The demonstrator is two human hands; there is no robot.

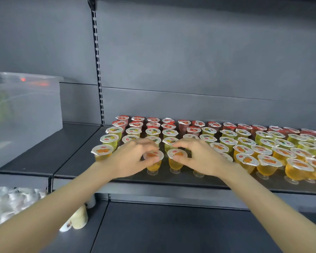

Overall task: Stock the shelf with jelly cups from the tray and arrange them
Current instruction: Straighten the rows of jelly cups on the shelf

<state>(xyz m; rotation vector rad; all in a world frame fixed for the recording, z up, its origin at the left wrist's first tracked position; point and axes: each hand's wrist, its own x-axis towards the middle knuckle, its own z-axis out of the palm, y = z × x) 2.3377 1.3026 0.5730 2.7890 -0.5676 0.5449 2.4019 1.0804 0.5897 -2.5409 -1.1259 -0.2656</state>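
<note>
Shelf point(77, 161): roughly six rows of jelly cups point(228, 141), two red far, two green mid, two orange near; the total can't be counted. One clear bin point(26, 115) far left. Left hand point(133, 157) pinches the left orange cup point(154, 166) by its lid rim. Right hand point(199, 157) pinches the right orange cup point(175, 164) just beside it. Both cups upright, axis vertical, near row, directly under the fingers. Gap lies left toward the end cup point(102, 152); left hand is nearer.

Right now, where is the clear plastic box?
In the head view the clear plastic box stands at far left on the shelf, left of the slotted upright and apart from the jelly cups.
</note>
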